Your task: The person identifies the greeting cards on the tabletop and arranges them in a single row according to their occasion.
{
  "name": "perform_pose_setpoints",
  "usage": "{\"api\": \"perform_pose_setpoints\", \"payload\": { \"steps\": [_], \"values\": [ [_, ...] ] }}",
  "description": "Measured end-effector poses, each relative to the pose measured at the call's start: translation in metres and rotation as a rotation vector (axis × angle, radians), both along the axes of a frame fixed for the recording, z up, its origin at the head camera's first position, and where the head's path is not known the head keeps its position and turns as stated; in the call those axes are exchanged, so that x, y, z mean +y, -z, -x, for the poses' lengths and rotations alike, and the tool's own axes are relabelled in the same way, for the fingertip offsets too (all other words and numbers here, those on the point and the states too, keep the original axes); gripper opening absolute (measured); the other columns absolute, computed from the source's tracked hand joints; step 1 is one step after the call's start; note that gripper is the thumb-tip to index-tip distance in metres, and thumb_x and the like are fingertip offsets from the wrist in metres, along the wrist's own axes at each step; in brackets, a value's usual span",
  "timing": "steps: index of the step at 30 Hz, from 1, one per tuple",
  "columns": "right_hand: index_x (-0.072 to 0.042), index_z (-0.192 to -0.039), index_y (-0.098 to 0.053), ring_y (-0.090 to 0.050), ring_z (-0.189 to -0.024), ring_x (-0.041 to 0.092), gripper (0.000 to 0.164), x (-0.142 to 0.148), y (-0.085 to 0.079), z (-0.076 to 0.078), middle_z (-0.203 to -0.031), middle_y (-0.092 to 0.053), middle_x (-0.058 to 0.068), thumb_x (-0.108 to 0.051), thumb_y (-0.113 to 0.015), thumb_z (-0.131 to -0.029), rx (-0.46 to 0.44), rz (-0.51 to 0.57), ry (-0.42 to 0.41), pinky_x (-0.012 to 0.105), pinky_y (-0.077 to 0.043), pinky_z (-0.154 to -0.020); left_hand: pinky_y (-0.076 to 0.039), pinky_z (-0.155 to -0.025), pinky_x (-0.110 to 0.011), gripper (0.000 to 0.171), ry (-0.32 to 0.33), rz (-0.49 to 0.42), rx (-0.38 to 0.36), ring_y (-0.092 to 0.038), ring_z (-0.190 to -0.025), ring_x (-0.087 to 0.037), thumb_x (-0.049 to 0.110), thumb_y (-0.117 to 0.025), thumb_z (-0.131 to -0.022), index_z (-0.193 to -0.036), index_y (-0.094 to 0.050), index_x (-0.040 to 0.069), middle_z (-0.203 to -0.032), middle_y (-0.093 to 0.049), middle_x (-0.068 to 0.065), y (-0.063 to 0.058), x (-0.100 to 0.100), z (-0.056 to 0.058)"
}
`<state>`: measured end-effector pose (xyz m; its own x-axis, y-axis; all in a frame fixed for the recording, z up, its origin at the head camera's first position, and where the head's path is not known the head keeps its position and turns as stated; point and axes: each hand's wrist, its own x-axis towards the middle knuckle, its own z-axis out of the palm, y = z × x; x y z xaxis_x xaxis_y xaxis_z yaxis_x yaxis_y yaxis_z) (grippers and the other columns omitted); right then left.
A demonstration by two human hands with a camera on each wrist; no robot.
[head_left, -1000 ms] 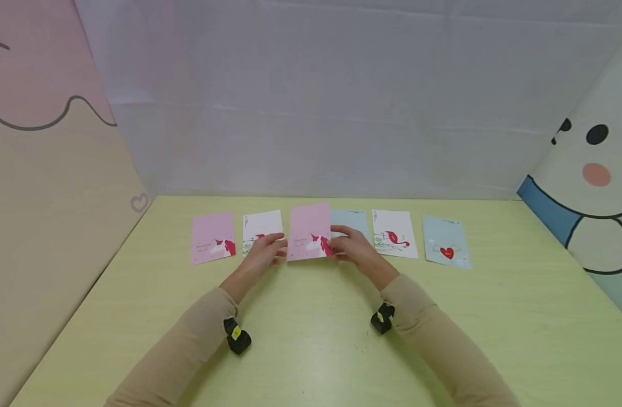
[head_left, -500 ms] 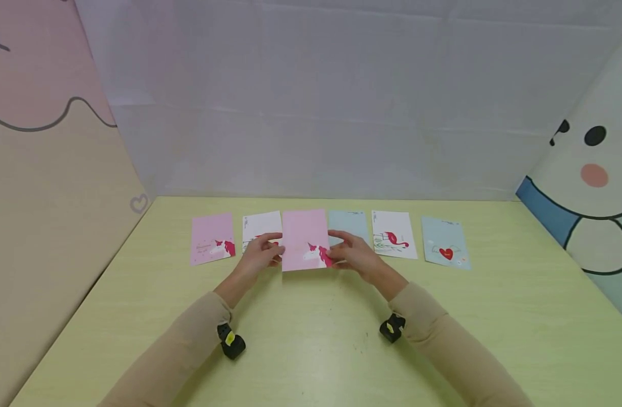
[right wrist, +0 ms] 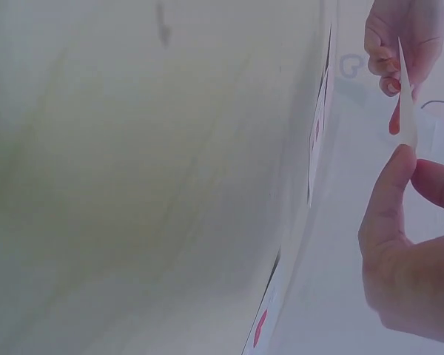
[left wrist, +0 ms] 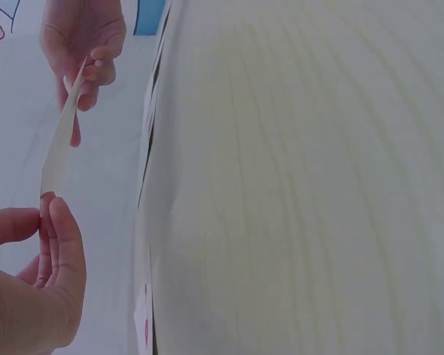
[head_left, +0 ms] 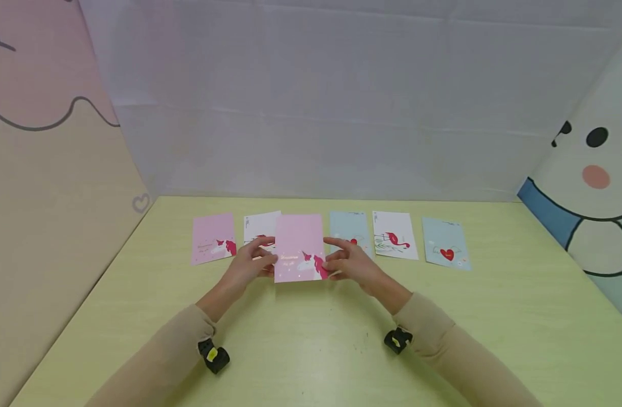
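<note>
A pink unicorn card is held up off the table between both hands. Its left edge is pinched by my left hand, thumb on the near face. On the opposite edge, low by the unicorn's mane, my right hand grips it between thumb and fingers. From the left wrist the card shows nearly edge-on, slightly bowed. Behind it, partly covered, lie a white flamingo card and a light blue card with a red heart.
Along the back of the pale wooden table lie another pink unicorn card at left, and a second white flamingo card and a second blue heart card at right. A white backdrop rises behind.
The pink unicorn card has come nearer the body and a little left. My left hand, beside its edge at first, now pinches it. More of the blue card behind shows.
</note>
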<state>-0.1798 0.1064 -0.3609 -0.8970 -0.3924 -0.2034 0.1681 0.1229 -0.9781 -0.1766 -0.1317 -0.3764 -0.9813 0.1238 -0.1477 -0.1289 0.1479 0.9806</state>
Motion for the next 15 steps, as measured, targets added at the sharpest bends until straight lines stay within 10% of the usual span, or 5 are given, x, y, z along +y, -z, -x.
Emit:
{"api": "perform_pose_setpoints", "payload": {
  "steps": [15],
  "values": [
    [-0.003,-0.132,-0.036,-0.060,-0.069,0.021,0.056,-0.034,0.001,-0.025,-0.094,-0.054,0.015,0.006,-0.056,-0.081,-0.011,-0.030,-0.052,0.035,-0.051,-0.068,-0.051,-0.062,-0.033,0.051,0.036,0.071,0.000,-0.057,-0.063,-0.023,0.003,-0.060,-0.083,-0.129,-0.039,0.001,-0.085,-0.053,-0.015,0.000,-0.040,-0.034]
  ]
}}
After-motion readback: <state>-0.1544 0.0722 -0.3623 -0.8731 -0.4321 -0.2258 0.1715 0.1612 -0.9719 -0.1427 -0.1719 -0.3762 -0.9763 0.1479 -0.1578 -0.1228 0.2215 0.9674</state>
